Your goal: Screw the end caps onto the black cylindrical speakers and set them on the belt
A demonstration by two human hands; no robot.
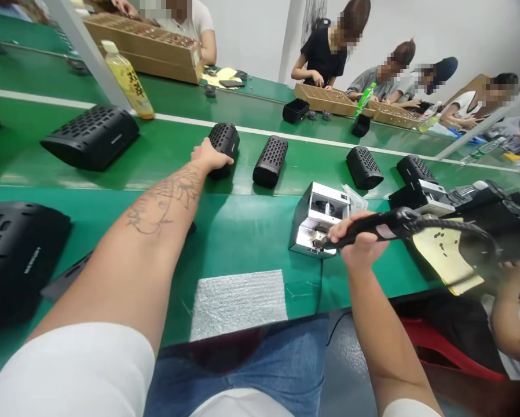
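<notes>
Stretched far forward, my left hand [208,157] is closed around the near left side of a black perforated speaker housing [226,138], which stands on the green belt. A similar perforated housing [271,159] stands just to its right. My right hand [361,246] grips a black electric screwdriver [379,226], held nearly level with its cable trailing right. The driver's tip is at the front opening of a small silver screw feeder [303,223]; whether a screw sits on the bit is too small to tell.
A silver foam sheet [240,304] lies at the table's near edge. Large black housings [21,260] stand at left, beside a yellow drink bottle [130,81]. Yellow paper [449,255] with small dark parts lies right, near another person's arm [509,307]. Several people work across the belt.
</notes>
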